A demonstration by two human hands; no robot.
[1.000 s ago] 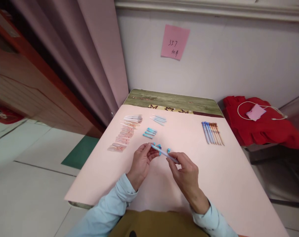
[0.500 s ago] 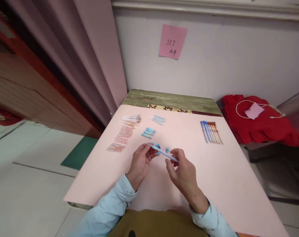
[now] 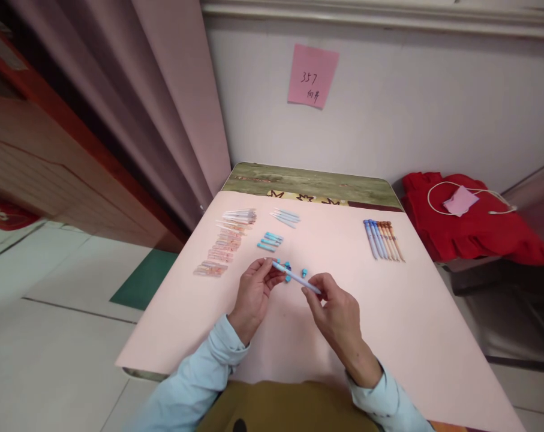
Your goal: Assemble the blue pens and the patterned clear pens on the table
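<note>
A thin blue pen is held between both hands above the pink table sheet. My left hand pinches its far, left end and my right hand pinches its near, right end. Just behind the pen lie a few small blue caps on the sheet. Farther back are short blue pen parts and thin pale-blue refills.
A row of clear pink-patterned pen barrels lies at the left. Several finished blue and orange pens lie side by side at the right. A red cloth with a white cable covers a seat to the right. A pink note hangs on the wall.
Both hands kept the pen and shifted slightly away from me. My right fingers changed their pinch on the pen's near end.
</note>
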